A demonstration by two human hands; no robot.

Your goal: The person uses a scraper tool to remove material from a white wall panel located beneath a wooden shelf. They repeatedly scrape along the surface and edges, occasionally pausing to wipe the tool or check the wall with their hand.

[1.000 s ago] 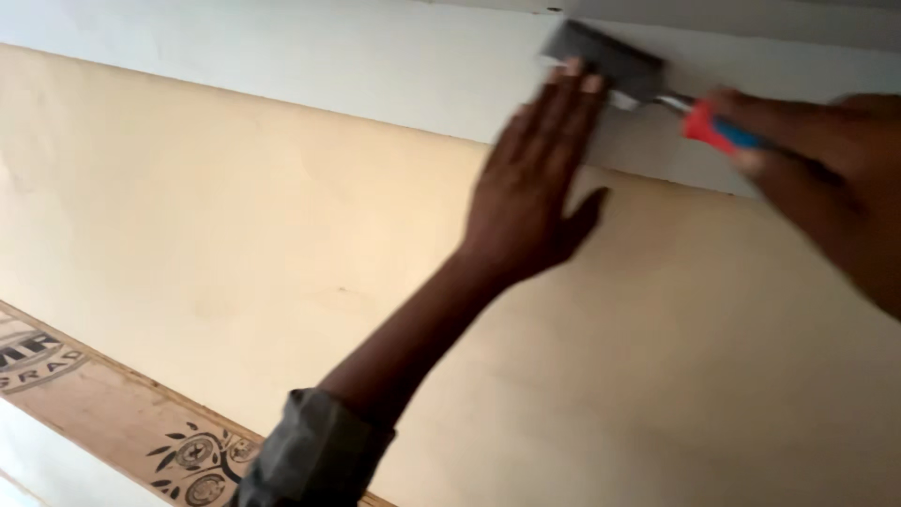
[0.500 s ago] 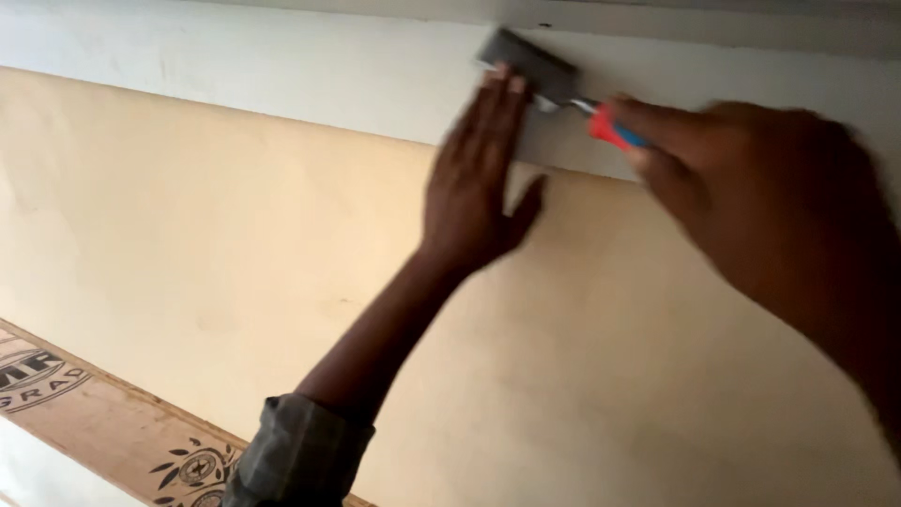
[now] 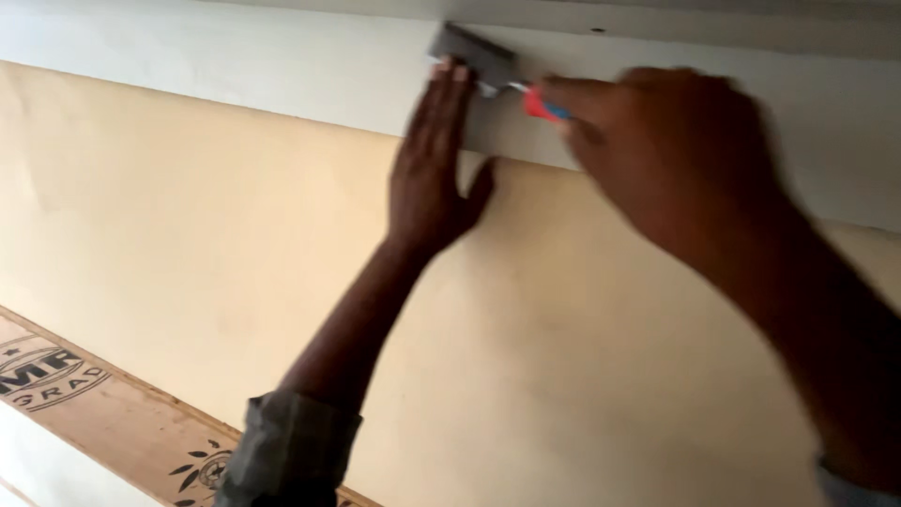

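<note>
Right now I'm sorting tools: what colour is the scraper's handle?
Red with a blue band, on the scraper in the right hand; head view.

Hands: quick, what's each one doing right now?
Left hand: open, flat on the beige sheet, fingertips by the scraper blade.
Right hand: closed on the scraper's red handle.

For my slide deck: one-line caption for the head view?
Left hand flat on cream laminate sheet; right hand holds red-handled metal scraper against the white strip.
</note>
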